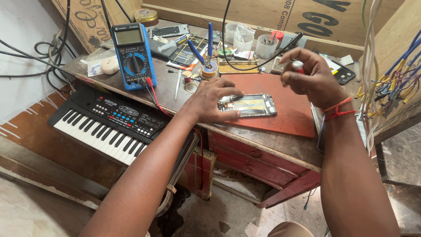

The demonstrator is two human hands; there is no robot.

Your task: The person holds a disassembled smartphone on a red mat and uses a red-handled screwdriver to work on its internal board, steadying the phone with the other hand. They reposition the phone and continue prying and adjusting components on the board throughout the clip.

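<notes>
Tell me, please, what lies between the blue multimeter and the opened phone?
The left hand rests there, fingers on the phone; the multimeter has red and black leads trailing beside it, in the head view.

Wooden workbench, worn top, red drawer fronts below, carrying: 1 red mat with an opened phone lying on it; 1 blue multimeter standing tilted at the left; 1 solder spool; blue-handled pliers; 3 small plastic cups sitting along the back; 1 toy keyboard leaning against its left edge
</notes>
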